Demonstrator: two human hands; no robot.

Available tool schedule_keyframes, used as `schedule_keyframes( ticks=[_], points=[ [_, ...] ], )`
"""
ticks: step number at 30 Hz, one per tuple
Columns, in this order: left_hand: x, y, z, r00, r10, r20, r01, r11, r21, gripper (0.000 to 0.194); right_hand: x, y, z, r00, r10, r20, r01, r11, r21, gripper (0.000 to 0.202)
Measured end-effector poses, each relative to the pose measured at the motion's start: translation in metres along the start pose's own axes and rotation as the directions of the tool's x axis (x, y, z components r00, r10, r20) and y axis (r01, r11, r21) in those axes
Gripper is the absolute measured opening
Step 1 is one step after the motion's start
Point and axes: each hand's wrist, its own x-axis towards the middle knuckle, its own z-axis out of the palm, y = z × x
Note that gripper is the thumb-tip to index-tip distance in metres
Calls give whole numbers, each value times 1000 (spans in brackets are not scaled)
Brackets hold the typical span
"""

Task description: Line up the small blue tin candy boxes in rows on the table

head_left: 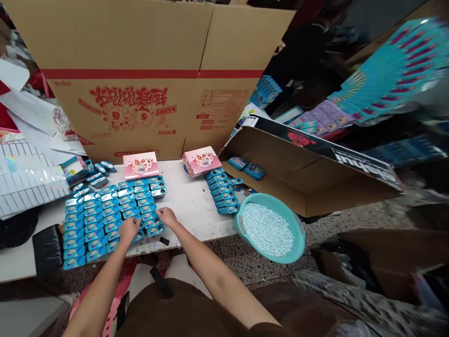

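Observation:
Rows of small blue tins (pixel 94 225) lie side by side on the white table (pixel 185 210). My left hand (pixel 129 229) is over the right part of these rows, its fingers curled together at a tin. At the right edge of the rows, my right hand (pixel 166 216) has its fingers pinched beside another tin. Whatever either hand pinches is too small to make out. Two pink boxes (pixel 141 165) stand behind the tins. A second group of blue tins (pixel 222 192) lies to the right, beside a teal basin (pixel 300 238) of small pale pieces.
A tall cardboard box (pixel 140 103) rises behind the table. An open carton (pixel 280 173) lies at the right with two blue packs inside. Loose tins (pixel 100 180) and stacked white sheets (pixel 31 173) are at the left. A person in dark clothing (pixel 298 51) is beyond.

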Motion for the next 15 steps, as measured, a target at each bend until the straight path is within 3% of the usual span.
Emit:
schedule_keyframes(
  ticks=[4, 8, 10, 13, 15],
  points=[
    [-2, 26, 8, 994, 110, -26, -110, 994, 26, 40, 5, 6, -2, 1000, 12, 13, -14, 994, 113, 20],
    [15, 44, 14, 994, 106, 36, -107, 993, 40, 40, 10, 8, 0, 997, 53, 63, -64, 982, 175, 22],
    [26, 45, 15, 987, 58, 149, -49, 997, -58, 40, 13, 7, 1, 995, 70, 68, -81, 981, 177, 22],
    [41, 43, 13, 930, 2, 367, 94, 965, -244, 40, 14, -1, -2, 991, 121, 59, -129, 975, 178, 18],
    [48, 42, 11, 902, 7, 432, 129, 951, -283, 39, 14, -7, -7, 986, 151, 73, -161, 973, 163, 12]
  ],
)
